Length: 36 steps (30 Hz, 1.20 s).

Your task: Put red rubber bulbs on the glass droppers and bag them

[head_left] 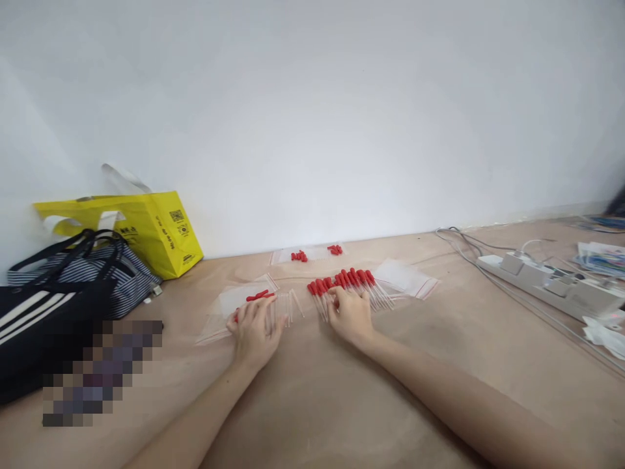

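A row of glass droppers with red rubber bulbs lies across the middle of the table, tubes pointing toward me. My right hand is over this row, its thumb and index finger pinched at one red bulb; the fingers partly hide it. Further left, my left hand rests with fingers apart over a clear zip bag. Red bulbs show around its fingers, and clear tubes fan out on its right. Another zip bag lies flat to the right of the row.
Against the wall lies a clear bag with red bulbs. On the left stand a yellow shopping bag, a striped bag and a black bag. A white power strip with cables occupies the right side, near tissue.
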### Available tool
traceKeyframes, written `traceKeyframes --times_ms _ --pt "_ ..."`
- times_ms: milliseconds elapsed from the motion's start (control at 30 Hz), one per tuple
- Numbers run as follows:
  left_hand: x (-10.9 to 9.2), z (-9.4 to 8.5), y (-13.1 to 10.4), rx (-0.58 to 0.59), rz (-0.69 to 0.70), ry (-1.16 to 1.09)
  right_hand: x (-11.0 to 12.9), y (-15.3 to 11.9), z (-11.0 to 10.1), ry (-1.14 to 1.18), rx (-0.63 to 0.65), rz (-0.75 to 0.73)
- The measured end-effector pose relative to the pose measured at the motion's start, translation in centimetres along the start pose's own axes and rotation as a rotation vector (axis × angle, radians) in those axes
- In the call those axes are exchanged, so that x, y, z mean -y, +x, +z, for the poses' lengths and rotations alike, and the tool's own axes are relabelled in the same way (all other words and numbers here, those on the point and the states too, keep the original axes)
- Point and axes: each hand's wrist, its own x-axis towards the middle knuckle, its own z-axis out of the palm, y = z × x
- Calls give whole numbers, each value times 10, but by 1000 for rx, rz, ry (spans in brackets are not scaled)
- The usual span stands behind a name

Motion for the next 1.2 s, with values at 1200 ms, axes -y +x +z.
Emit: traceKeyframes --times_ms 1200 --pt "45 17 72 378 -376 232 67 46 44 -266 386 133"
